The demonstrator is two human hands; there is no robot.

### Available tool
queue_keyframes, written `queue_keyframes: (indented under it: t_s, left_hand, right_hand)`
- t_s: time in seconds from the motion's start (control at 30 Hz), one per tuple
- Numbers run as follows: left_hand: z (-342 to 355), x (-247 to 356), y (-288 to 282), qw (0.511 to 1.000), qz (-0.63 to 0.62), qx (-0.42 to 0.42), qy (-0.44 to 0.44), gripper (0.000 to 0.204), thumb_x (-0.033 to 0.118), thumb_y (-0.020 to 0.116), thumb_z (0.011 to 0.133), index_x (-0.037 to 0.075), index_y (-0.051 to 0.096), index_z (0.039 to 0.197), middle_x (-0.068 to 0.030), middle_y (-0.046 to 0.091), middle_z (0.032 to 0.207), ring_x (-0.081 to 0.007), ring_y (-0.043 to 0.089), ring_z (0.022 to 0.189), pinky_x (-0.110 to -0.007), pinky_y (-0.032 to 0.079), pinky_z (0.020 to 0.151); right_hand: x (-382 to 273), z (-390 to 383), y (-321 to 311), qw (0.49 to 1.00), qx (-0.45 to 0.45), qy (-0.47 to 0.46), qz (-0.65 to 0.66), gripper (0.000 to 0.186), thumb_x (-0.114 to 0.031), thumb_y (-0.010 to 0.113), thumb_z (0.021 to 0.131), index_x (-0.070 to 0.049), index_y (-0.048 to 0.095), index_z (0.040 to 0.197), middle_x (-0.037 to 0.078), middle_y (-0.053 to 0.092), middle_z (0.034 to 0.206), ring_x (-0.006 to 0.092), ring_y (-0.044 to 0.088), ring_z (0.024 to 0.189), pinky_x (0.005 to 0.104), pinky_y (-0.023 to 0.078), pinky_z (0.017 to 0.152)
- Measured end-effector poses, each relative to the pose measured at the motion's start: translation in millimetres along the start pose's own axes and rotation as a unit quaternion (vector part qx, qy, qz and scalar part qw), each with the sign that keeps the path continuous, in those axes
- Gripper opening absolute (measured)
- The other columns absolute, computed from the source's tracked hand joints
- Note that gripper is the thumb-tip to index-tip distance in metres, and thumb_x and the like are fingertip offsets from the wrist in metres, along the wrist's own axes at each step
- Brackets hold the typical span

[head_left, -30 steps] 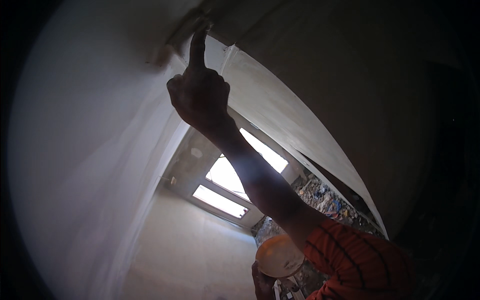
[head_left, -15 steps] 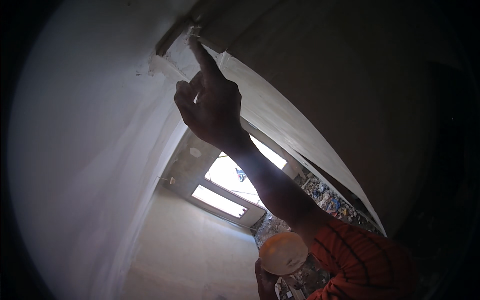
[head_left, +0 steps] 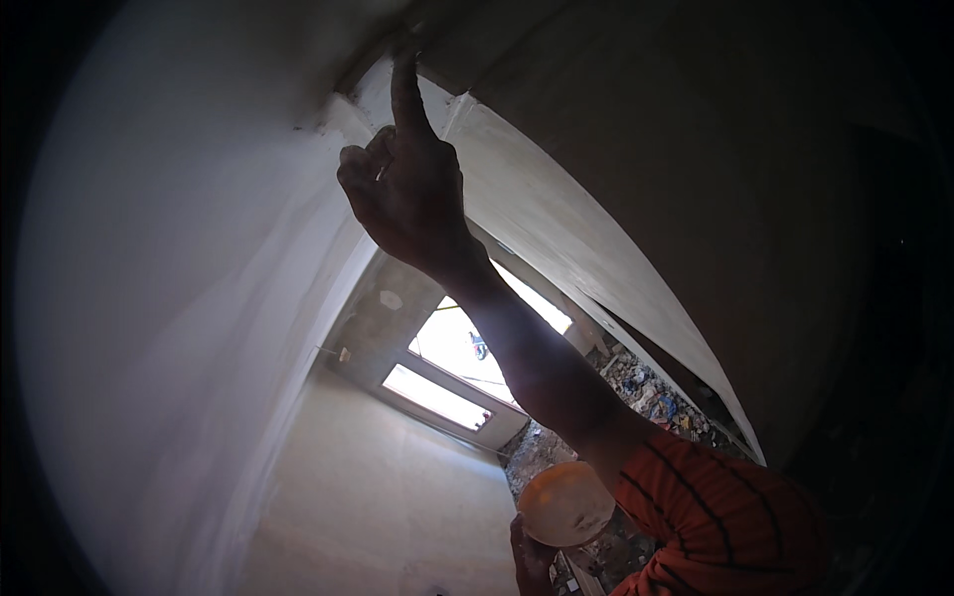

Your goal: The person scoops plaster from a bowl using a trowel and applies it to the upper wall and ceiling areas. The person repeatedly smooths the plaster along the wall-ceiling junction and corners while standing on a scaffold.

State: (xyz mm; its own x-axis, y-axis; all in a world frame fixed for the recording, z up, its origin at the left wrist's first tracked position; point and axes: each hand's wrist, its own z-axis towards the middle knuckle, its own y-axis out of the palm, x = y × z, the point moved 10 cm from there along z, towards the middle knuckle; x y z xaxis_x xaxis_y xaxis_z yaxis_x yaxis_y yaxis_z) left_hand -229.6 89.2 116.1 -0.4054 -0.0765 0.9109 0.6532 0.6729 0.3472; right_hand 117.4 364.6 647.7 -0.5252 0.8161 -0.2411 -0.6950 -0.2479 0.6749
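Observation:
My right hand (head_left: pixel 407 189) is raised to a plastered corner (head_left: pixel 376 87), its index finger stretched up to the dark join there, the fingertip hard to make out. The other fingers are curled, with no object visible in them. My right arm, in an orange, dark-striped sleeve, crosses the view from the lower right. Lower down, my left hand (head_left: pixel 533 556) grips a round orange bowl (head_left: pixel 564 503) by its side, with pale material inside; part of that hand is hidden behind the bowl.
A pale wall (head_left: pixel 159 298) fills the left, and a dark surface (head_left: pixel 666 119) the upper right. Beyond are bright openings (head_left: pixel 435 397) in a grey wall and a floor (head_left: pixel 651 397) strewn with rubble and scraps. A small wire fitting (head_left: pixel 343 354) sticks out near the openings.
My right fingertip moved slightly down and left along the corner, then back up and right, while the curled fingers shifted. The bowl rose slightly in the view, still in my left hand.

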Motion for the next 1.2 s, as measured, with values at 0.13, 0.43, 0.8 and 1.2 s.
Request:
queue_keyframes:
  t_s: [0.13, 0.43, 0.8, 1.2]
  left_hand:
    - [-13, 9, 27, 1.0, -0.009, -0.02, -0.007, 0.074, 0.048, 0.057, 0.081, 0.006, 0.043, 0.14, -0.0191, 0.048, 0.139, -0.0389, 0.05, 0.125, -0.06, 0.042, 0.101]
    - [-8, 6, 24, 1.0, -0.007, -0.022, -0.005, 0.069, 0.045, 0.054, 0.085, 0.005, 0.042, 0.14, -0.0189, 0.049, 0.138, -0.035, 0.05, 0.125, -0.054, 0.043, 0.102]
    - [-8, -2, 6, 0.999, 0.041, -0.005, 0.015, 0.074, 0.05, 0.056, 0.083, 0.005, 0.043, 0.14, -0.0197, 0.05, 0.136, -0.0365, 0.051, 0.124, -0.056, 0.045, 0.101]
    - [-25, 2, 63, 0.998, 0.002, -0.045, -0.034, 0.069, 0.047, 0.053, 0.087, 0.004, 0.043, 0.139, -0.0189, 0.052, 0.134, -0.0361, 0.053, 0.122, -0.055, 0.045, 0.1]
  right_hand:
    - [-2, -8, -5, 0.996, 0.013, -0.042, -0.076, 0.088, -0.009, 0.062, 0.081, -0.006, 0.013, 0.153, 0.009, 0.061, 0.059, 0.0193, 0.064, 0.056, 0.0316, 0.052, 0.063]
    - [11, -7, -3, 0.996, 0.015, -0.007, -0.084, 0.089, -0.012, 0.063, 0.081, -0.01, 0.012, 0.154, 0.008, 0.063, 0.062, 0.0232, 0.066, 0.059, 0.0358, 0.053, 0.063]
    - [0, -10, -9, 0.989, -0.018, -0.054, -0.133, 0.082, -0.015, 0.066, 0.082, -0.008, 0.023, 0.152, 0.008, 0.065, 0.065, 0.0218, 0.066, 0.058, 0.0353, 0.052, 0.061]
    - [20, -5, 11, 0.968, -0.083, 0.036, -0.234, 0.092, -0.016, 0.059, 0.084, -0.003, -0.002, 0.152, 0.007, 0.061, 0.059, 0.0298, 0.063, 0.054, 0.0413, 0.052, 0.056]
